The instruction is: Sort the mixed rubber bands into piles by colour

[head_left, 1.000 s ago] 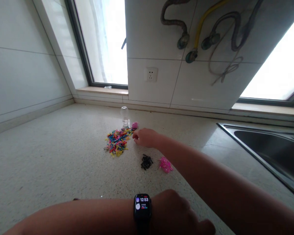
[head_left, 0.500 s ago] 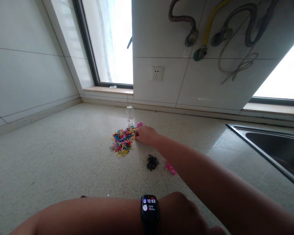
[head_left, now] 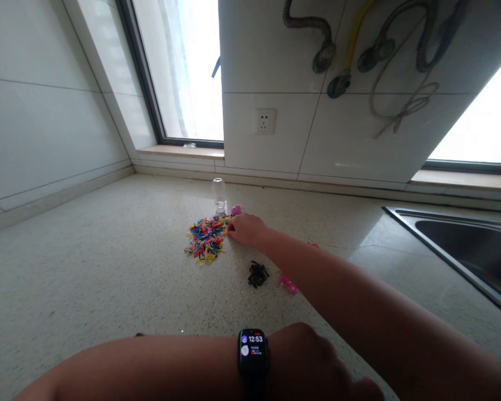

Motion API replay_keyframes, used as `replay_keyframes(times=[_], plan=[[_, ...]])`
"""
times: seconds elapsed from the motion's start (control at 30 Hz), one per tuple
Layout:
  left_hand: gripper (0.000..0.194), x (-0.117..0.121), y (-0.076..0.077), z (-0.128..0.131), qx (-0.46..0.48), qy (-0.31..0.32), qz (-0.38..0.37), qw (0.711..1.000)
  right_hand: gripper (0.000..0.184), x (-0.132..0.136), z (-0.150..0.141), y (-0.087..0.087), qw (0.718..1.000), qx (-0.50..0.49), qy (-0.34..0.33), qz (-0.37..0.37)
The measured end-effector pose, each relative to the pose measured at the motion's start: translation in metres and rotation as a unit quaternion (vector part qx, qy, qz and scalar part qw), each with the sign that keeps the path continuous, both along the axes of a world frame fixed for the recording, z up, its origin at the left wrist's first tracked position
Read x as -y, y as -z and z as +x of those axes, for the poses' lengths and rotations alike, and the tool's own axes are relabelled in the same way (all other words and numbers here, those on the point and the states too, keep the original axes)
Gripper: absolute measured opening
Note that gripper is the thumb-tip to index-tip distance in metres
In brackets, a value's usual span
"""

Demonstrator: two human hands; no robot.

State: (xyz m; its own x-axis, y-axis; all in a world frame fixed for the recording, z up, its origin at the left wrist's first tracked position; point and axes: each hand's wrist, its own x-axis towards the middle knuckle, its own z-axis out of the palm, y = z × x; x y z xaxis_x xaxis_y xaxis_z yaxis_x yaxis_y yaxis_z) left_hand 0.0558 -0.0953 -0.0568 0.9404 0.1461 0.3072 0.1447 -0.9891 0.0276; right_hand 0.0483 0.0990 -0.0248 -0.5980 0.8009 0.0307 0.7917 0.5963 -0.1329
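Observation:
My right hand [head_left: 246, 229] reaches to the right edge of a pile of small multicoloured rubber bands [head_left: 207, 239]. Its fingers are curled together in a pinch, and whatever lies between them is too small to make out. Behind the pile stands a clear bottle [head_left: 219, 195], with a small pink object [head_left: 236, 210] beside it, near my knuckles. Nearer to me lie a small heap of black bands [head_left: 258, 274] and a few pink bands [head_left: 289, 284], the latter beside my right forearm. My left hand [head_left: 307, 356], with a watch on its wrist, lies low in front; its fingers are mostly hidden.
A speckled pale countertop [head_left: 108, 267] carries everything. At the right is a metal sink [head_left: 463, 245]. Something reddish [head_left: 313, 244] shows just behind my right forearm. The tiled wall at the back has a socket [head_left: 265, 121], hoses and a window.
The whole view has shifted slightly, with things a little higher and further left. My right hand stays pinched at the pile's edge; more of the reddish thing behind the forearm shows.

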Motion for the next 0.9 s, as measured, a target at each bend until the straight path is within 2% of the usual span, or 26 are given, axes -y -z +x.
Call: replay_keyframes(times=[0.23,0.4,0.5,0.63,0.7,0.77,0.9], plan=[[0.02,0.001,0.001,0.0,0.012,-0.015,0.02,1.0,0.022,0.007,0.021,-0.005,0.998,-0.057,-0.018,0.008],[0.023,0.002,0.003,0.0,0.017,-0.011,0.027,0.999,0.017,0.024,0.05,-0.013,0.982,-0.181,-0.041,-0.03],[0.025,0.002,0.005,0.001,0.028,-0.015,0.04,0.999,0.021,0.039,0.076,-0.014,0.957,-0.281,-0.009,-0.076],[0.024,0.003,0.003,0.001,0.026,-0.014,0.063,0.998,0.028,0.064,0.116,-0.008,0.894,-0.414,0.045,-0.167],[0.018,0.003,0.002,0.001,0.033,-0.016,0.07,0.997,0.028,0.075,0.133,-0.004,0.874,-0.443,0.064,-0.189],[0.016,0.003,0.002,0.001,0.043,-0.016,0.074,0.996,0.027,0.081,0.148,0.0,0.87,-0.445,0.078,-0.196],[0.013,0.002,0.002,0.002,0.057,-0.012,0.076,0.995,0.028,0.079,0.166,0.003,0.884,-0.429,0.079,-0.169]])
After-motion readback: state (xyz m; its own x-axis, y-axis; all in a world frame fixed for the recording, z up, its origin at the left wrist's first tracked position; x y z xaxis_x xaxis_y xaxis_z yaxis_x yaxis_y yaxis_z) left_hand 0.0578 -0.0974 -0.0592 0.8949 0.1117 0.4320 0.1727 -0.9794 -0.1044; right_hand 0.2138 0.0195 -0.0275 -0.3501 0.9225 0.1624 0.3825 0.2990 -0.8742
